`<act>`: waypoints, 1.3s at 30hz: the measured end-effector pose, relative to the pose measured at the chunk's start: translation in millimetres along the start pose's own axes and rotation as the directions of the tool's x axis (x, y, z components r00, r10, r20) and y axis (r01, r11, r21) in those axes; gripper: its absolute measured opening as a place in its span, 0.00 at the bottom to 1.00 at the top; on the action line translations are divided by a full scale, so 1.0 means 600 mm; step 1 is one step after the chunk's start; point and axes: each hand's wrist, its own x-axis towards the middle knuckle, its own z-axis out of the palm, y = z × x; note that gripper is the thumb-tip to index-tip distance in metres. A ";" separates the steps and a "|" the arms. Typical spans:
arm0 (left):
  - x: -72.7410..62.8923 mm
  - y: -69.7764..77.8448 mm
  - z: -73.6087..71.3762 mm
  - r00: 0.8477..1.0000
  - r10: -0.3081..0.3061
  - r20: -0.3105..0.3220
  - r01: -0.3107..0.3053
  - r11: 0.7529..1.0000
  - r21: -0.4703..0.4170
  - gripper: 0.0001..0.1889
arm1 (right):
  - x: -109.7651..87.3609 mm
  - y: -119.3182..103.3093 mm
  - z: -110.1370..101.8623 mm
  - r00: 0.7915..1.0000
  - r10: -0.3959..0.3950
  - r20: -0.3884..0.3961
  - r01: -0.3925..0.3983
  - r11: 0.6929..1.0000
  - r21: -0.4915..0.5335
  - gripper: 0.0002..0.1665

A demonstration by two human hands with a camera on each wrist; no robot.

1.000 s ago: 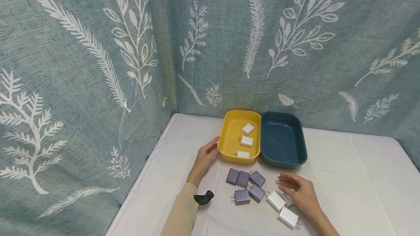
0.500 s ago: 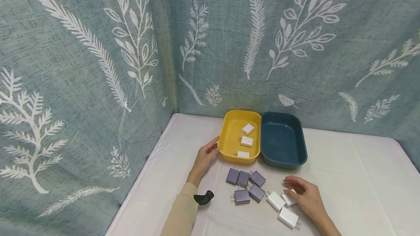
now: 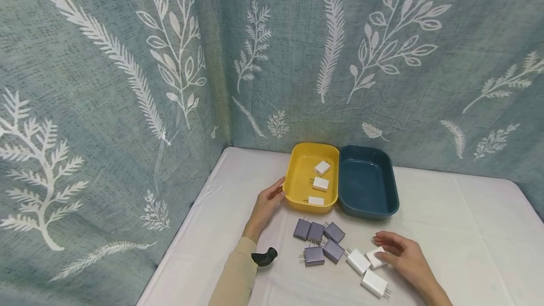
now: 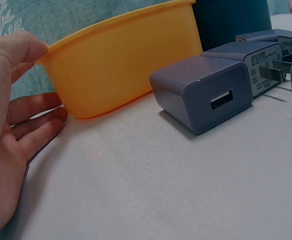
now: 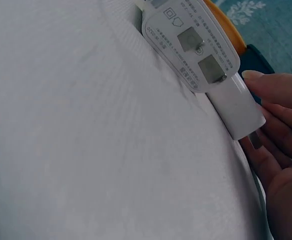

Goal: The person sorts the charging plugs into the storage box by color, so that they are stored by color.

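My left hand [image 3: 264, 207] rests against the left side of the yellow bin [image 3: 290, 174]. In the left wrist view its thumb lies at the rim and its relaxed fingers are by the outer wall. Three white chargers, one of them [image 3: 320, 183] in the middle, lie inside that bin. My right hand [image 3: 403, 254], fingers loosely bent, is at a white charger [image 3: 376, 257] on the table, its thumb over the charger's right end. Beside this one lie two more, an upper-left white charger [image 3: 358, 261] and a lower white charger [image 3: 376, 283]. In the right wrist view a charger's prongs [image 5: 212, 69] face the camera.
A dark blue bin [image 3: 369, 211] stands against the yellow bin's right side. Several purple chargers, one of them [image 3: 314, 255] nearest the front, lie before the bins with prongs out. A black curved object [image 3: 264, 257] shows at the left wrist. A patterned curtain [image 3: 293, 60] hangs behind the table.
My right hand has shifted right and slightly toward the front, uncovering more of the white charger beneath it. The left hand stays at the yellow bin.
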 end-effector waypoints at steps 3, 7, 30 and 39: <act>-0.002 0.002 -0.001 1.000 0.012 -0.003 -0.012 1.000 -0.004 0.25 | -0.003 0.003 -0.003 1.000 -0.009 0.028 0.008 1.000 0.022 0.33; -0.001 0.003 -0.001 1.000 0.016 0.013 -0.016 1.000 -0.011 0.25 | -0.006 0.007 -0.008 0.998 -0.025 0.063 0.022 0.998 0.054 0.34; -0.001 0.005 -0.002 1.000 -0.014 -0.004 0.014 1.000 -0.003 0.25 | 0.004 0.034 -0.031 0.925 -0.192 0.327 0.137 0.973 0.184 0.37; -0.003 0.006 -0.001 1.000 -0.007 0.004 0.007 1.000 -0.011 0.25 | 0.006 0.039 -0.043 0.889 -0.237 0.392 0.142 0.956 0.256 0.39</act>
